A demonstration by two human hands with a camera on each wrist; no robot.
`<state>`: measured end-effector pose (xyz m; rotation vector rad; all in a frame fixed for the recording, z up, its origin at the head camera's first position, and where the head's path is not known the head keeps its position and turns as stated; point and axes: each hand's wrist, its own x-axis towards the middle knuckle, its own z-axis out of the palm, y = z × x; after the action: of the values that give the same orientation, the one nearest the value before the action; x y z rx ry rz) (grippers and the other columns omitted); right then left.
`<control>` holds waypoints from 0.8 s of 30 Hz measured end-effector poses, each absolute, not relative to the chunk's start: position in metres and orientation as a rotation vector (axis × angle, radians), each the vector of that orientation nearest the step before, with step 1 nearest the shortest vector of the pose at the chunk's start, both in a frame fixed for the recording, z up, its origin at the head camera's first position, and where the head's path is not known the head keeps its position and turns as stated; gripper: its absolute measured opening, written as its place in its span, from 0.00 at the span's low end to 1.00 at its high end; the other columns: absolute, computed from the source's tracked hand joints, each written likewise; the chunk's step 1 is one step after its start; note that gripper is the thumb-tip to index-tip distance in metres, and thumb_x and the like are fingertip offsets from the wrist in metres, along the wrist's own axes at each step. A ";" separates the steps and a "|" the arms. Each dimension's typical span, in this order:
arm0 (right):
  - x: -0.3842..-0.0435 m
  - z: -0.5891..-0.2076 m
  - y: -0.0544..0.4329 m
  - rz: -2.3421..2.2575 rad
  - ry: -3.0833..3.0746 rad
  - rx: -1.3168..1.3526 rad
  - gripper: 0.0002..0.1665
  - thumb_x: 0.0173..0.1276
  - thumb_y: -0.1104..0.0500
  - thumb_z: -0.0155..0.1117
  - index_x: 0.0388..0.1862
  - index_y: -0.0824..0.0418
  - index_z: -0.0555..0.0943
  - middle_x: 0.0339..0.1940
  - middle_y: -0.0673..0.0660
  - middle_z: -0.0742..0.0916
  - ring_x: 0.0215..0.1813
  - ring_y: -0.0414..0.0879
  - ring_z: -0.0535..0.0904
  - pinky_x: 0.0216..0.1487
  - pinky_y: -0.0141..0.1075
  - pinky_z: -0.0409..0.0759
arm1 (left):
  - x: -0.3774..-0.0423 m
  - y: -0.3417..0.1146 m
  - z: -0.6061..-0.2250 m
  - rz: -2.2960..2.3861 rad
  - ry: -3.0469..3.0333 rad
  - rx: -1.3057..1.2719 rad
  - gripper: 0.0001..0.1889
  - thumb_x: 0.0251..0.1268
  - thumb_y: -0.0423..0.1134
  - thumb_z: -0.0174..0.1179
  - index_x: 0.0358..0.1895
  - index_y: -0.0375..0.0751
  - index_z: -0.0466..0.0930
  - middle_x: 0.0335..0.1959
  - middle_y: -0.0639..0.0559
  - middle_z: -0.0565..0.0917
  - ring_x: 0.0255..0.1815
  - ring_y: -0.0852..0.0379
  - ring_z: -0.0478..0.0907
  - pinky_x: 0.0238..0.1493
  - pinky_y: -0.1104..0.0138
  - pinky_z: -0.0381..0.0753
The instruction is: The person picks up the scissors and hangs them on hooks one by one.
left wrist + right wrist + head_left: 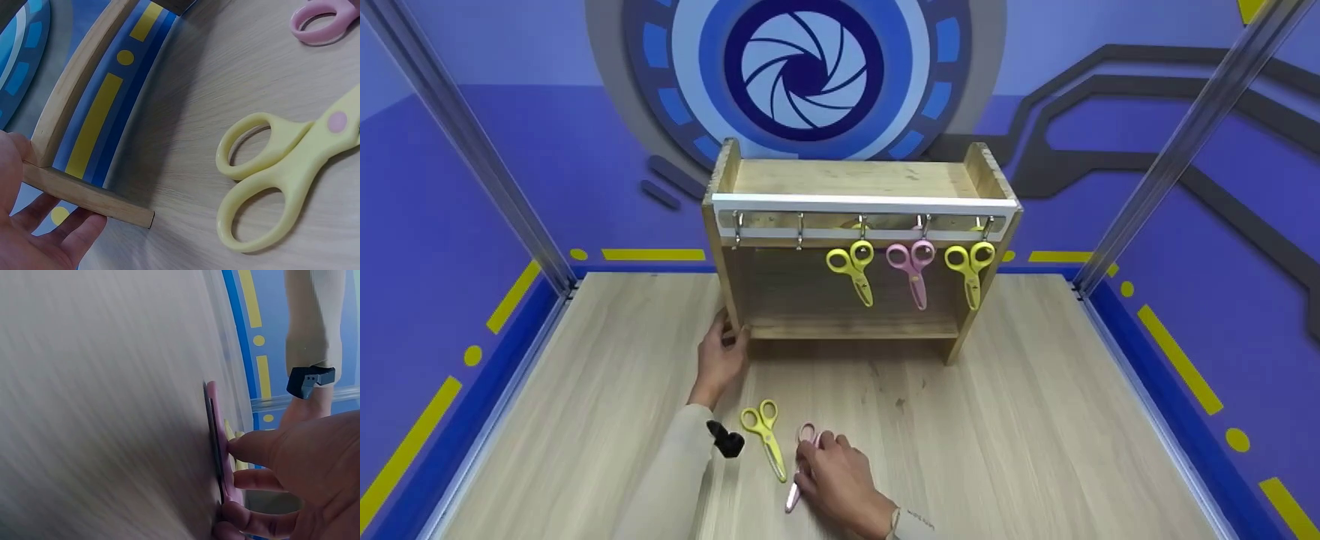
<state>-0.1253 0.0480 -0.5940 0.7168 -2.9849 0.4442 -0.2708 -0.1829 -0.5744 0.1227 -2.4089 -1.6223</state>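
A small wooden shelf stands at the back of the table. My left hand grips its left side board near the bottom, thumb and fingers on either side of the wood. My right hand holds a pair of pink scissors low over the table, thumb and fingertips on it in the right wrist view. Between the hands lies a pair of yellow scissors, handles toward the shelf. The hand hides the middle of the pink pair.
A metal hook rail runs along the shelf's upper front. From its hooks hang yellow scissors, pink scissors and another yellow pair; the two left hooks hold nothing. Patterned walls and metal posts enclose the table.
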 end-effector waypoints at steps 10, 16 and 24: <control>-0.125 -0.594 0.049 0.445 -2.982 0.734 0.08 0.65 0.51 0.72 0.42 0.49 0.86 0.31 0.49 0.79 0.29 0.42 0.69 0.22 0.33 0.67 | -0.273 -0.183 -0.575 -1.615 -2.409 0.117 0.31 0.78 0.39 0.58 0.79 0.40 0.61 0.65 0.32 0.77 0.61 0.37 0.80 0.59 0.47 0.82; -0.126 -0.590 0.057 0.500 -3.002 0.826 0.05 0.66 0.52 0.73 0.40 0.48 0.86 0.33 0.47 0.79 0.29 0.41 0.69 0.23 0.33 0.67 | -0.273 -0.182 -0.575 -1.613 -2.417 0.142 0.31 0.77 0.40 0.58 0.79 0.42 0.61 0.65 0.33 0.77 0.62 0.38 0.79 0.59 0.47 0.81; -0.125 -0.582 0.077 0.464 -3.027 0.959 0.08 0.70 0.56 0.71 0.46 0.46 0.87 0.34 0.47 0.81 0.31 0.40 0.73 0.25 0.33 0.71 | -0.273 -0.183 -0.576 -1.626 -2.403 0.135 0.31 0.78 0.40 0.58 0.79 0.42 0.61 0.65 0.33 0.77 0.62 0.38 0.79 0.59 0.47 0.81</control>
<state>-0.1251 0.0766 -0.5823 0.9595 -3.0273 0.4637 -0.2728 -0.1828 -0.5757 0.1348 -2.4030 -1.6259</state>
